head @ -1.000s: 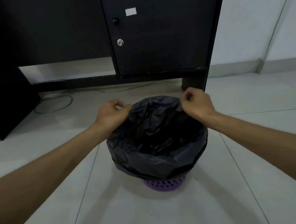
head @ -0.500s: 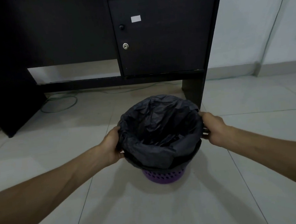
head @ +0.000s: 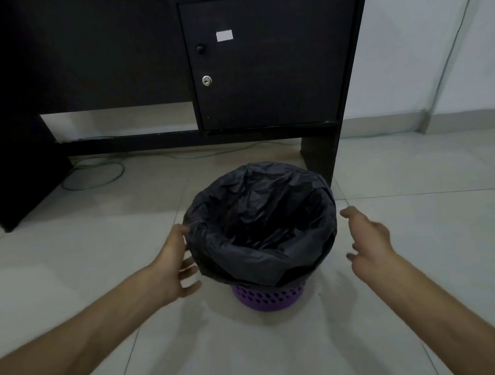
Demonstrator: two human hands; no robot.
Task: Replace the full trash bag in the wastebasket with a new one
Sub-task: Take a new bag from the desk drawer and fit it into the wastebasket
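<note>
A purple perforated wastebasket (head: 267,298) stands on the tiled floor in the middle of the view. A black trash bag (head: 259,225) lines it, its mouth open and its edge folded down over the rim, hiding most of the basket. My left hand (head: 176,263) is beside the bag's left side with fingers spread, the fingertips at or just off the plastic. My right hand (head: 366,236) hovers a little off the bag's right side, fingers loosely extended, holding nothing.
A dark desk with a locked cabinet door (head: 267,61) stands right behind the basket, its side panel (head: 322,156) touching distance from the bag. A green cable (head: 94,175) loops on the floor under the desk. White wall at the right.
Both hands first pinched the bag's far edge, then slid down to its sides. Now they have let go and drawn slightly away, the right more than the left.
</note>
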